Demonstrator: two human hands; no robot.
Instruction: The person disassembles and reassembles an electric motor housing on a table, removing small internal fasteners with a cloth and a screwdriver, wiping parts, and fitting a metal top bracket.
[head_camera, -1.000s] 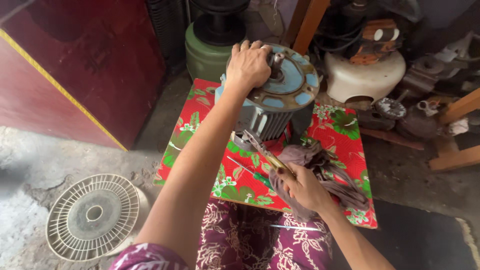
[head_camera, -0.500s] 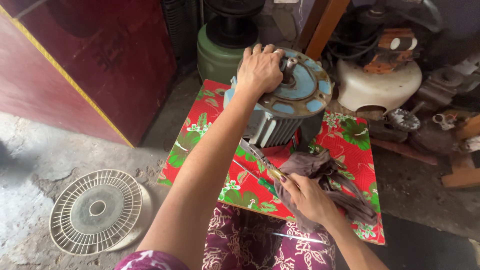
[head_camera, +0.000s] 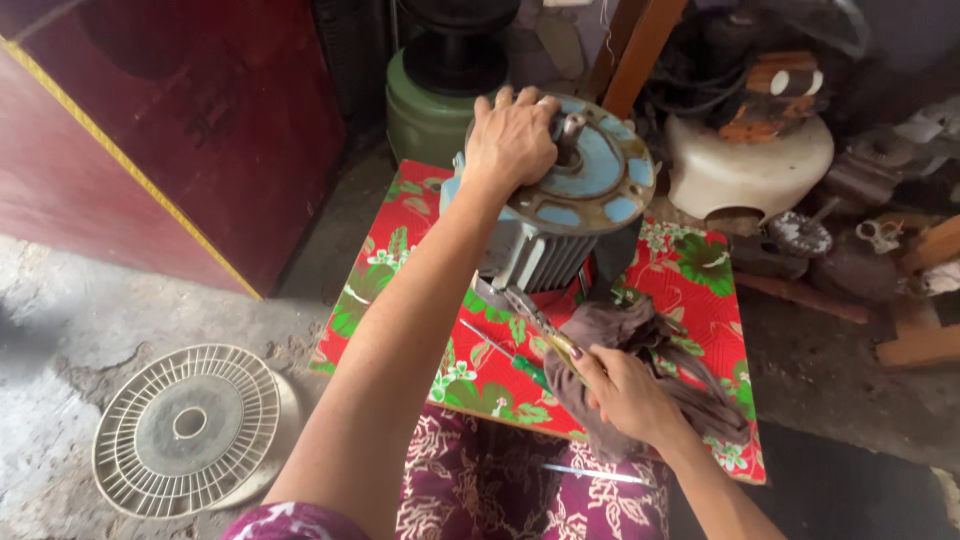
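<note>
Head view: left hand (head_camera: 512, 135) grips the upright electric motor (head_camera: 560, 215) by its blue end cover, right hand (head_camera: 625, 395) grasps pliers (head_camera: 535, 320) beside a brown rag (head_camera: 650, 335), cover not yet removed.

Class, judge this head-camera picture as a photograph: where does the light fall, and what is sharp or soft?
Head view: soft daylight brightens the concrete floor and fan grille at left; the upper background stays dim; no harsh glare; the left hand on the motor and the right hand look sharp; edges bend slightly.

A repair workshop: a bare electric motor (head_camera: 565, 215), worn machine parts (head_camera: 800, 235) and a dusty concrete floor (head_camera: 60, 300).
</note>
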